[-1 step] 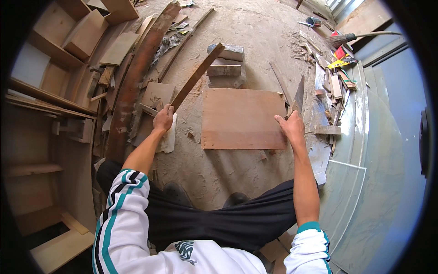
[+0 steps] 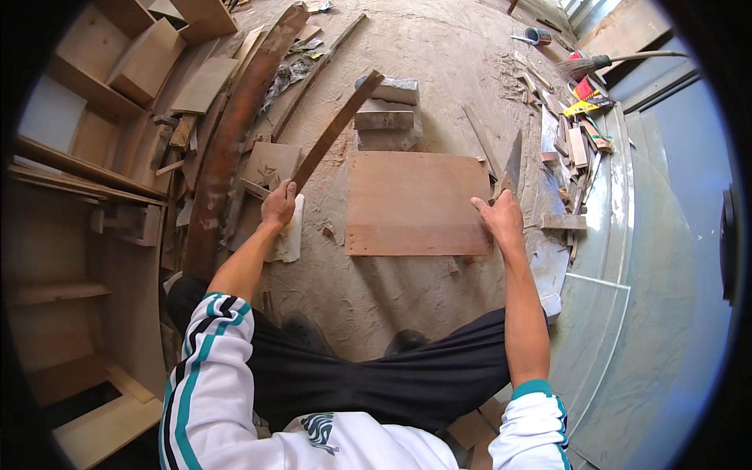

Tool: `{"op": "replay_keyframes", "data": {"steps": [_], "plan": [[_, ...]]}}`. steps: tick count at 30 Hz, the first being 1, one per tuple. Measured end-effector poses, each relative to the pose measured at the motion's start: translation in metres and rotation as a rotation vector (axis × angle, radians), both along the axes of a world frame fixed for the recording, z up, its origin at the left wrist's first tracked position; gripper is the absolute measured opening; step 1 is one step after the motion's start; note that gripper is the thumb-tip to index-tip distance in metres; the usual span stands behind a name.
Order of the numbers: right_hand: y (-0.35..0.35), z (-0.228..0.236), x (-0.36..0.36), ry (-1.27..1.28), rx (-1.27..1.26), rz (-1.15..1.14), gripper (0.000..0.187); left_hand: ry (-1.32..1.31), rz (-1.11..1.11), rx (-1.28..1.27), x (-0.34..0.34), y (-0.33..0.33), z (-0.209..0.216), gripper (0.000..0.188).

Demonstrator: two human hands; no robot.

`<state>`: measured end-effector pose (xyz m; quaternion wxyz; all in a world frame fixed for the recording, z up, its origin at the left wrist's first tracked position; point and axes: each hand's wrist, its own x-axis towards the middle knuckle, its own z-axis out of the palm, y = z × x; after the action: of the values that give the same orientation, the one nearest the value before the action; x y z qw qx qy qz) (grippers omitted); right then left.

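Note:
My left hand (image 2: 278,206) is closed around the lower end of a dark wooden strip (image 2: 337,129), which slants up and to the right. A flat reddish-brown wooden board (image 2: 419,204) lies between my two hands, raised a little off the floor. At the board's right edge, my right hand (image 2: 503,213) grips the wooden handle of a handsaw (image 2: 513,163). The saw's tapered metal blade points away from me. Beyond the board are grey blocks (image 2: 384,121), close to the strip's far end.
A long brown plank (image 2: 243,133) and wood scraps lie to the left, beside wooden cabinet frames (image 2: 129,313). On the right are offcuts (image 2: 577,147), a yellow-and-black handsaw (image 2: 587,106), a brush (image 2: 583,66) and leaning glass sheets (image 2: 611,345). A can (image 2: 538,37) lies far right.
My left hand and the wooden strip have shifted very slightly to the left. My right hand and the handsaw look unmoved.

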<state>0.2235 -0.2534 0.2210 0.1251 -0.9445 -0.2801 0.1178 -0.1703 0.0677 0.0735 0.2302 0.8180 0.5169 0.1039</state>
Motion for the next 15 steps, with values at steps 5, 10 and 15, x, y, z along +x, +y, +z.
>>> {"op": "replay_keyframes", "data": {"steps": [5,10,15], "plan": [[0.001,-0.012,-0.003,0.074,0.044,0.03,0.067,-0.154,-0.01,0.088,-0.01,0.015,0.051,0.046],[0.012,-0.015,0.002,0.089,0.07,0.02,0.065,-0.131,-0.121,0.09,0.016,0.019,0.118,0.044],[0.013,-0.016,0.007,0.083,0.113,0.007,0.061,-0.041,-0.298,0.054,0.047,0.006,0.151,0.043]]}}
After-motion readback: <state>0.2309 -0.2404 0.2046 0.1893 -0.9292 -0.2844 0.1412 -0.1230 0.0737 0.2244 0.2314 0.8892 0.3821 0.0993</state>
